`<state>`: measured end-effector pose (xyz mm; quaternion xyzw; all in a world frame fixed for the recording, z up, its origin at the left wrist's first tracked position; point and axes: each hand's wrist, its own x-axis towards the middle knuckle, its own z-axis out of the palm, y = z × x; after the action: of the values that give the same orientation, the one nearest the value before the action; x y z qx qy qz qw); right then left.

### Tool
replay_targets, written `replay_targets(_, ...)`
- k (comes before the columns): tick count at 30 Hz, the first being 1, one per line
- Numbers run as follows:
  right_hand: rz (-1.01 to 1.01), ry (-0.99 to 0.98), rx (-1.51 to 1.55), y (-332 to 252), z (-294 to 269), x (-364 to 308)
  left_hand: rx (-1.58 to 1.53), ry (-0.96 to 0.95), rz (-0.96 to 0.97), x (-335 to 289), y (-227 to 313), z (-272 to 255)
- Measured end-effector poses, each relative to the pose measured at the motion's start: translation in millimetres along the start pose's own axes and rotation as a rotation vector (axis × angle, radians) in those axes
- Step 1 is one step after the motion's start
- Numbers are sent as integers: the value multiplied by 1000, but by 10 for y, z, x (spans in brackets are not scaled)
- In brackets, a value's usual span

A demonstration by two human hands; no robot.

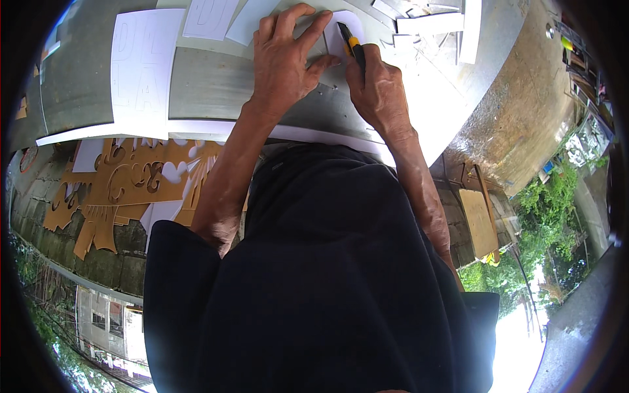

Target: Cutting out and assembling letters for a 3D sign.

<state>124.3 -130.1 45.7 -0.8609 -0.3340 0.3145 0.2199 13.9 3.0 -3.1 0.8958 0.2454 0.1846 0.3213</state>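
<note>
My right hand (380, 88) grips a yellow and black utility knife (354, 43), its blade end over a small white piece of sheet (335, 44) on the grey table (209, 85). Just left of that piece, my left hand (285, 62) lies palm down with its fingers apart, the index fingertip by the piece's edge. Whether the blade is into the sheet is too small to tell.
White sheets with letter outlines (143, 75) (208, 18) lie to the left, beside a pale sheet (252, 19). Cut white strips (429, 25) are at the far right. A long white strip (200, 128) follows the near edge. Brown cut-out boards (141, 187) lie lower left.
</note>
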Motion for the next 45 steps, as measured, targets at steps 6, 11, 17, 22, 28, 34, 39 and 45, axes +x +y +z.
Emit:
replay_targets(6, -34, 13, -29, 36, 31, 1, 9, -8, -6, -8, -2, 5)
replay_targets(11, -58, 43, -69, -25, 42, 2, -3, -16, 0, -10, -12, 4)
replay_targets(17, -43, 42, -202, -124, 79, -5, -12, -37, -12, -2, -3, -13)
replay_targets(22, 2, 22, -251, -189, 63, 30, 11, -43, -3, 5, -11, -2)
replay_targets(28, 29, -42, -328, -261, -2, 19, 54, -59, -25, 3, 60, -10)
replay_targets(34, 70, -124, -322, -384, -140, 83, 74, -81, -24, 17, 69, -25)
replay_targets(39, 127, -161, -340, -444, -162, 4, 86, -60, -10, 2, 82, -9)
replay_targets(45, 170, -211, -344, -367, -154, -129, 96, -49, -5, -38, 66, -6)
